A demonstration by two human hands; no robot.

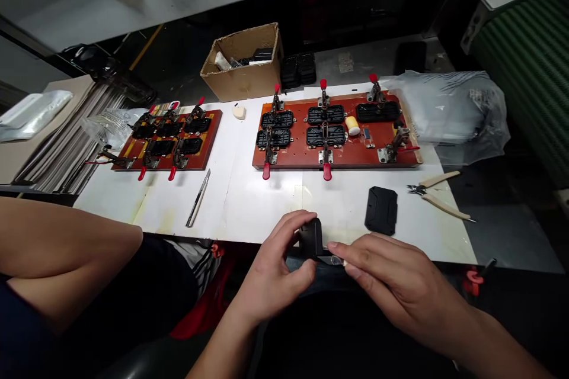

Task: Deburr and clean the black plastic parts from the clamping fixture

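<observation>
My left hand (282, 266) grips a small black plastic part (312, 238) at the table's front edge, thumb below and fingers over its top. In my right hand (391, 275) is a thin knife blade (331, 260), its handle hidden by the fingers. The blade touches or lies very close to the lower edge of the black part. A flat black plastic cover (381, 210) lies on the white table just beyond my right hand. Farther back stands a red-brown fixture board (284, 158) with black parts under red-handled toggle clamps.
Cutting pliers (438, 194) lie at right, a utility knife (198, 198) at left. A second clamp board (213, 142) is at back left. Behind are a cardboard box (244, 83), stacked black parts (299, 69) and plastic bags (453, 109). Another person's arm (66, 249) reaches in from the left.
</observation>
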